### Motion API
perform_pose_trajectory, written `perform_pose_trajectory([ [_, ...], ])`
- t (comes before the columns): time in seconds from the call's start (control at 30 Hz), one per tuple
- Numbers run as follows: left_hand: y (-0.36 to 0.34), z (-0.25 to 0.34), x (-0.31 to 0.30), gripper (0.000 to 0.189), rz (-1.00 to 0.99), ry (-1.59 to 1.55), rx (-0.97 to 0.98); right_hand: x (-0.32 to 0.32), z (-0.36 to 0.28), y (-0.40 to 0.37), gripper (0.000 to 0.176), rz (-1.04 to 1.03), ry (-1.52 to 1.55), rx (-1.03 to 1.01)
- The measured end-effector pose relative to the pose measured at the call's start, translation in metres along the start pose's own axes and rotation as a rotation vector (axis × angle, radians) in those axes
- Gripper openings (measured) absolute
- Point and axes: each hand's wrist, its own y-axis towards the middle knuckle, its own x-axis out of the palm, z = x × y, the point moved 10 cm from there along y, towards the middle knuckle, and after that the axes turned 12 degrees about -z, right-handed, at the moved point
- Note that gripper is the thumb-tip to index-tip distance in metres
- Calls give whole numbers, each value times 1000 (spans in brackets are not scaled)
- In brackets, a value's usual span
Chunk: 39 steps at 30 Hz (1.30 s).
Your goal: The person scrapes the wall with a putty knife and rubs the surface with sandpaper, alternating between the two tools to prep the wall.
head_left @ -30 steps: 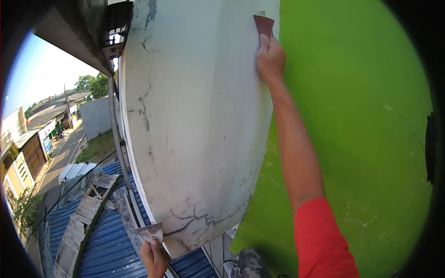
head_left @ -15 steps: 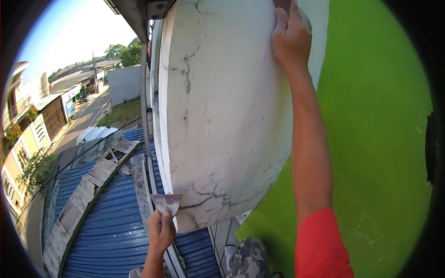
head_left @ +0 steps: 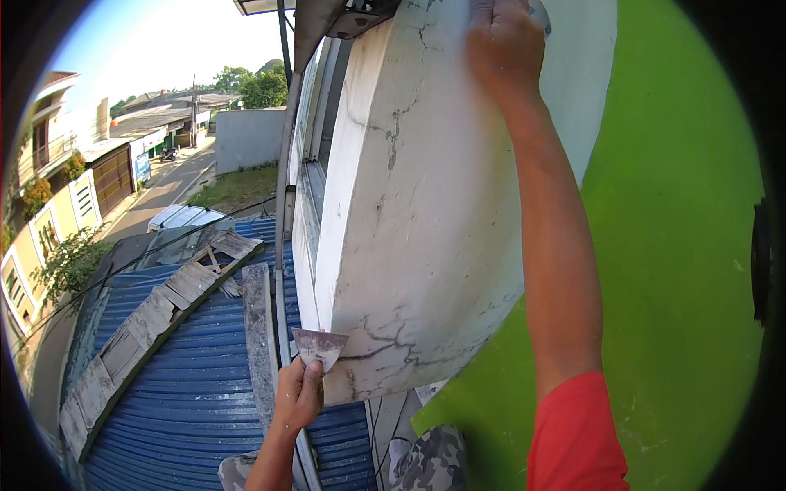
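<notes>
My left hand [head_left: 300, 394] is closed around a putty knife [head_left: 321, 347], its wide, plaster-smeared blade pointing up. The blade overlaps the lower left corner of a cracked white wall panel [head_left: 426, 245] in this view. Higher up, my right hand [head_left: 508, 39] presses close against the panel's upper part with fingers curled. A greyish rounded edge [head_left: 540, 15] shows beside those knuckles; I cannot tell what the hand holds. Dark branching cracks [head_left: 393, 344] run along the panel's lower end, and a chipped crack marks its upper left.
A bright green wall [head_left: 679, 245] fills the right side. Below left lies a blue corrugated roof [head_left: 196, 401] with weathered boards [head_left: 155, 319] across it. A metal post [head_left: 284, 196] and window frame [head_left: 315, 139] stand left of the panel. Camouflage-clad legs [head_left: 430, 458] show at the bottom.
The view has swung left, shifting the panel rightward. My right hand has moved up along the panel, its held thing now mostly hidden. My left hand keeps the putty knife near the lower corner.
</notes>
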Motion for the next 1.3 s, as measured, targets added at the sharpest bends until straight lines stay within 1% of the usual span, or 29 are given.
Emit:
perform_pose_trajectory([
  [0.03, 1, -5, -2, 38, 20, 9, 51, 10, -28, -24, 35, -24, 10, -107],
  [0.07, 1, -5, -1, 37, 11, 54, 75, 14, -59, -73, 32, 185, 49, -457],
  [0.13, 1, 1, 0, 36, 9, 148, 135, 29, -101, -151, 37, -182, 166, -597],
  [0.17, 0, 3, 0, 35, 8, 153, 95, 27, -99, -141, 39, -150, 113, -630],
  [0.2, 0, 4, -3, 36, 17, 158, 107, 23, -82, -124, 41, -118, 62, -648],
  [0.23, -1, 3, -5, 36, 8, 167, 107, 19, -63, -106, 42, -96, 7, -648],
  [0.27, 2, 1, -3, 36, -6, 171, 116, 3, -28, -65, 37, 73, -19, -479],
  [0.3, 2, -5, -3, 38, -21, 153, 81, -8, 0, -22, 39, 48, -14, -240],
  [0.33, 2, 1, -1, 38, -21, 184, 104, -19, 28, 15, 42, 11, -18, 0],
  [0.37, 2, 10, 0, 38, -19, 219, 125, -27, 37, 44, 51, 155, 4, -50],
  [0.4, 2, 16, 0, 38, -20, 252, 143, -25, 24, 44, 51, 190, -20, -106],
  [0.47, 5, 6, -5, 39, -24, 204, 82, -15, -11, 34, 51, 237, -82, -216],
  [0.53, 6, 5, -5, 38, -39, 196, 65, 15, -38, -31, 39, 243, -120, -513],
  [0.6, 4, 14, -4, 37, -36, 234, 96, 13, -58, -77, 37, 115, -81, -575],
  [0.63, 3, 13, -3, 37, -53, 256, 74, 14, -65, -86, 36, 57, -58, -618],
  [0.73, 3, -1, -6, 37, -50, 128, 35, -8, 5, -5, 35, 101, -119, -197],
  [0.8, 4, 2, -6, 40, -38, 165, 72, -27, 9, 42, 51, 182, -45, -162],
  [0.87, 5, 8, -7, 43, -23, 199, 111, -15, -7, 28, 51, 185, -44, -243],
  [0.9, 4, 4, -8, 42, -31, 172, 89, -8, -23, 13, 50, 186, -44, -288],
  [0.97, 4, -2, -11, 41, -47, 116, 62, 13, -54, -60, 31, 91, -23, -490],
  [1.0, 4, 7, -12, 39, -19, 174, 134, 15, -66, -89, 35, 35, -41, -571],
  [1.07, 2, 28, -13, 37, 46, 296, 272, 12, -59, -93, 38, -95, -92, -640],
  [1.1, 0, 45, -12, 31, -5, 472, 180, 3, -42, -75, 37, 1, -109, -564],
  [1.13, 2, 63, -9, 28, -24, 468, 185, -4, -22, -49, 36, 96, -127, -488],
  [1.17, 6, 78, -1, 26, -37, 461, 186, -11, 6, -19, 42, 76, -112, -245],
  [1.2, 7, 93, 6, 24, -46, 452, 177, -21, 29, 10, 41, 124, -106, -86],
  [1.23, 12, 117, 13, 25, -61, 516, 209, -30, 42, 30, 50, 158, -30, 23],
  [1.27, 19, 143, 20, 26, -80, 580, 240, -27, 36, 33, 49, 170, -60, -15],
  [1.3, 29, 160, 27, 28, -131, 430, 194, -24, 30, 36, 49, 184, -95, -54],
])
